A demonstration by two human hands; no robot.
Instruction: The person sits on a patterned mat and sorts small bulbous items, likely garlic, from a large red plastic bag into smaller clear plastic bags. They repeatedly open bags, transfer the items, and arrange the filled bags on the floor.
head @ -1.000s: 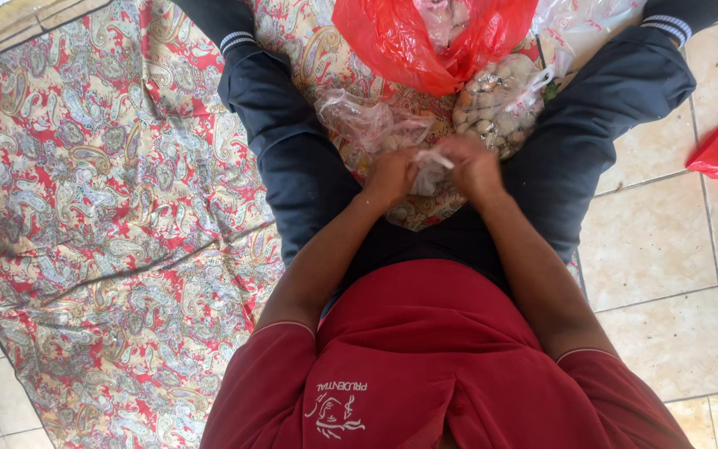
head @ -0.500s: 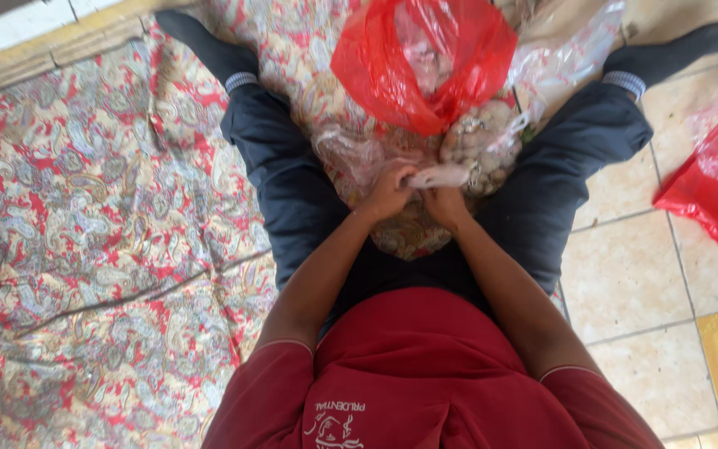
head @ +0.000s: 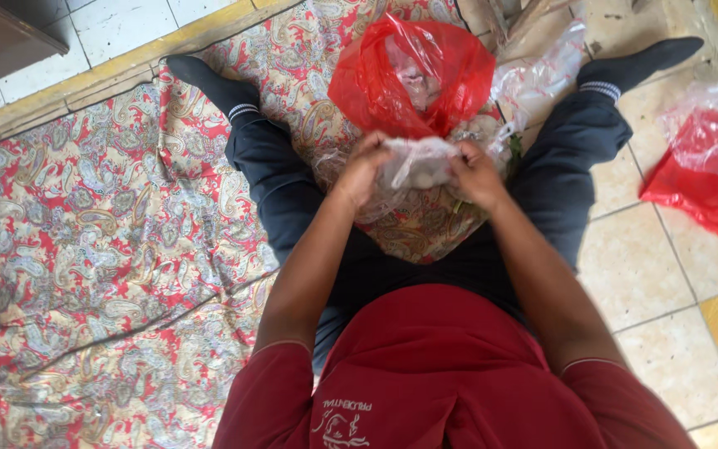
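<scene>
The person sat on a patterned cloth (head: 101, 249) with legs spread toward 11 and 1 o'clock. Between the thighs, at 12 o'clock from the torso, the left hand (head: 362, 170) and right hand (head: 474, 173) gripped a small clear bag (head: 418, 163) from either side. Just beyond it, farther toward 12, stood a larger open plastic bag (head: 413, 76), with another clear bag (head: 542, 79) at its 3 o'clock. On the tiled floor (head: 641, 274), at 2 o'clock past the right leg, lay a further plastic bag (head: 708, 166).
</scene>
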